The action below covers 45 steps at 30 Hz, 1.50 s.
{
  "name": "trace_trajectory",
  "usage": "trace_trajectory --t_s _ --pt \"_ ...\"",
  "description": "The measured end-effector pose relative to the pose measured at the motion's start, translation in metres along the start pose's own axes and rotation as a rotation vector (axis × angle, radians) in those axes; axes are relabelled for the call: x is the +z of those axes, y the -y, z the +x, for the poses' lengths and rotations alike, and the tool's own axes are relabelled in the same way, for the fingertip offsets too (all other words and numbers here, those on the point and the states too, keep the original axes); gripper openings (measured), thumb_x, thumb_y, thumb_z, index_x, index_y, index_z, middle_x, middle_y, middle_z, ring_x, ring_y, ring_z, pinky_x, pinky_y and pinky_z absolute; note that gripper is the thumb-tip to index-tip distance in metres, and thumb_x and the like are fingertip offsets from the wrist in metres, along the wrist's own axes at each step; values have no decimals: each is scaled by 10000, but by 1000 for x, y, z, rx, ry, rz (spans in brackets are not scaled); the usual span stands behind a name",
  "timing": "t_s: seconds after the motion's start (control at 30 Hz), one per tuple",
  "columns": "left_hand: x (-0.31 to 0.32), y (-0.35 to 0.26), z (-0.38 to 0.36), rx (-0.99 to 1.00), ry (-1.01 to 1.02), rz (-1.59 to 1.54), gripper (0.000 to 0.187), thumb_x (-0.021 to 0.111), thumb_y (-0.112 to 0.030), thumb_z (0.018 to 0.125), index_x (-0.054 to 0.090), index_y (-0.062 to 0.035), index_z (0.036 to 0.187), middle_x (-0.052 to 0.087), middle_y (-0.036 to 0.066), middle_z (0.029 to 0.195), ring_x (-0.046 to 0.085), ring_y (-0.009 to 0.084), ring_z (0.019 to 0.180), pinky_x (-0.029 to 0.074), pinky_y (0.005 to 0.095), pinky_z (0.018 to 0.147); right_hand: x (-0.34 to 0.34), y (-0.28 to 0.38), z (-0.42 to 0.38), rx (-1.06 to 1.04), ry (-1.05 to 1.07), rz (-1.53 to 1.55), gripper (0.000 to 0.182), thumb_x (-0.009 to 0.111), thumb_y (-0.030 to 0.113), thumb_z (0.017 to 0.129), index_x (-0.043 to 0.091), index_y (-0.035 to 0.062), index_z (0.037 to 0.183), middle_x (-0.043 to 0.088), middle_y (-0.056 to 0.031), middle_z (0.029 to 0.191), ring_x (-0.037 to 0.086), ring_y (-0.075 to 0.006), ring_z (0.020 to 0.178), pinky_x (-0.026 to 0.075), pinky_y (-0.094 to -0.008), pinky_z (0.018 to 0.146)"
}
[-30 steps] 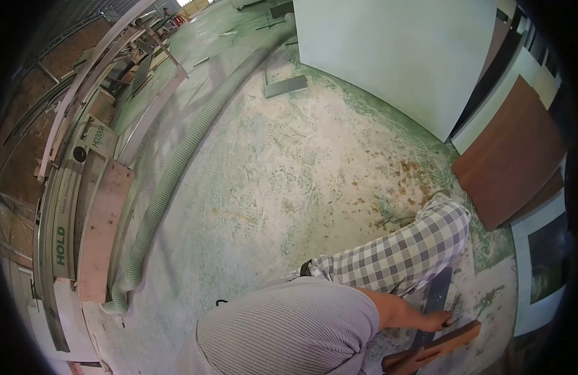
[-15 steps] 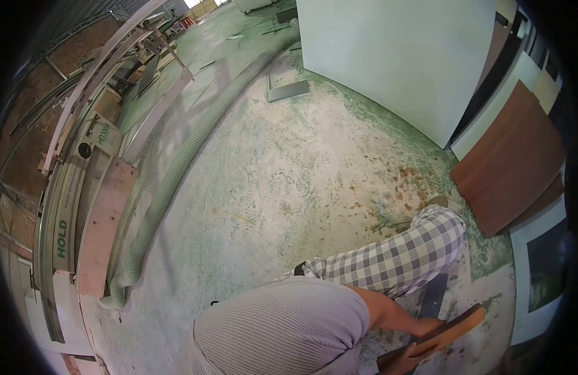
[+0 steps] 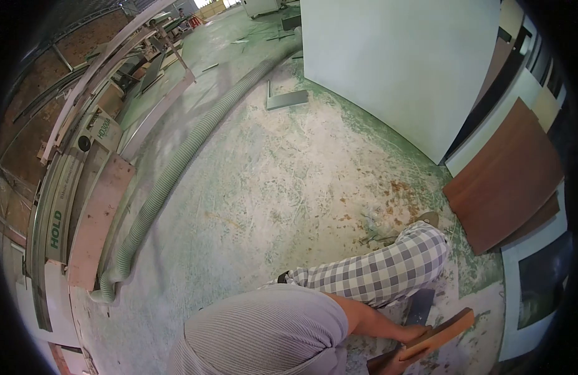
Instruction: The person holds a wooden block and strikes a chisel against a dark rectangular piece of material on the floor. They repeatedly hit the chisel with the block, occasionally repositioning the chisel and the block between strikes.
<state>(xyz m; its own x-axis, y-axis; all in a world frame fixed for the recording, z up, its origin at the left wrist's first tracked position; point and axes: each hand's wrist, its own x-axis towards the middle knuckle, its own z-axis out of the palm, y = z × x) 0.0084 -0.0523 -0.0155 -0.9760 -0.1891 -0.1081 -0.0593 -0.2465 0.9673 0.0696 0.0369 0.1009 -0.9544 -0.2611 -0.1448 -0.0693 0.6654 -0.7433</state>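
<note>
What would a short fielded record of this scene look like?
Setting: workshop with a scuffed, green-stained floor
Left hand: at the upper edge of a reddish-brown wooden piece, fingers partly hidden
Right hand: gripping the same piece, near the picture's bottom edge
Under the work: dark flat strip on the floor
Left side: ribbed hose along the floor; long package marked HOLD; pinkish board
Right side: large pale panel; brown sheet, leaning
Floor beyond: grey L-shaped piece

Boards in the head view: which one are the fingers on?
The narrow orange-brown wooden board at bottom right; fingers are on it. The broad reddish-brown panel at right and the long pinkish board at left are untouched.
</note>
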Motion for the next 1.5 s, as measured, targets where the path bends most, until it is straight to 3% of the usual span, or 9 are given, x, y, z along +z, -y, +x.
trace_trajectory --t_s 0.2,0.27,0.4,0.47,0.73,0.9,1.2,1.27,1.5 --pt "-6 -16 -8 -49 11 -49 373 288 -314 996 546 -51 1054 645 142 1020 633 242 945 490 373 807 7 -18 5 -37 0 -66 816 613 424 829 228 53 1445 459 -272 1310 503 -407 1141 429 -450 931" --pt "-4 2 -1 25 22 101 315 383 -252 948 471 -91 1205 628 128 1015 617 257 920 483 373 778 8 -21 4 -48 0 -90 814 611 429 835 232 37 1440 465 -281 1296 513 -406 1128 437 -450 921" --pt "-4 4 -5 77 -10 123 353 373 -321 956 506 -83 1179 628 119 1031 615 238 921 478 373 777 8 -26 0 -76 5 -145 813 608 440 847 239 6 1428 478 -298 1270 531 -405 1100 453 -450 900" --pt "-7 -14 -12 -92 9 -180 284 510 -275 906 473 -63 1091 631 170 976 626 309 944 480 390 789 7 -25 -2 -90 4 -170 813 606 445 854 243 -10 1422 484 -307 1257 540 -405 1087 461 -450 889" --pt "-9 -14 -14 -207 49 -404 292 517 -271 902 474 -65 1105 619 192 1007 628 324 945 488 405 766 1 16 -19 -95 -1 -89 793 645 384 856 262 -16 1423 550 -313 1164 585 -420 1006 477 -450 870" --pt "-9 -10 -15 -126 57 -288 307 508 -281 907 474 -60 1116 623 194 1006 631 314 955 490 401 773 6 -17 -7 -326 -45 -142 835 663 360 850 207 -2 1448 525 -287 1233 570 -400 1051 467 -447 896" --pt "-10 -4 -10 -118 5 -85 355 557 -297 871 476 -49 1113 631 195 987 618 343 981 488 399 776 9 -12 -12 -161 -11 -28 832 645 369 823 215 44 1457 492 -272 1283 525 -412 1113 436 -452 929" --pt "-3 16 -4 119 -45 108 429 621 -315 821 471 -48 1122 629 200 990 619 347 970 487 402 777 9 -9 -13 -120 -3 0 832 640 371 816 217 55 1459 484 -268 1295 514 -415 1128 428 -453 937" --pt "-12 5 -9 16 6 8 438 648 -301 805 477 -55 1124 625 188 1007 624 330 962 486 390 775 10 -3 -10 7 15 111 833 625 379 793 224 96 1467 455 -255 1338 475 -426 1182 401 -458 966"
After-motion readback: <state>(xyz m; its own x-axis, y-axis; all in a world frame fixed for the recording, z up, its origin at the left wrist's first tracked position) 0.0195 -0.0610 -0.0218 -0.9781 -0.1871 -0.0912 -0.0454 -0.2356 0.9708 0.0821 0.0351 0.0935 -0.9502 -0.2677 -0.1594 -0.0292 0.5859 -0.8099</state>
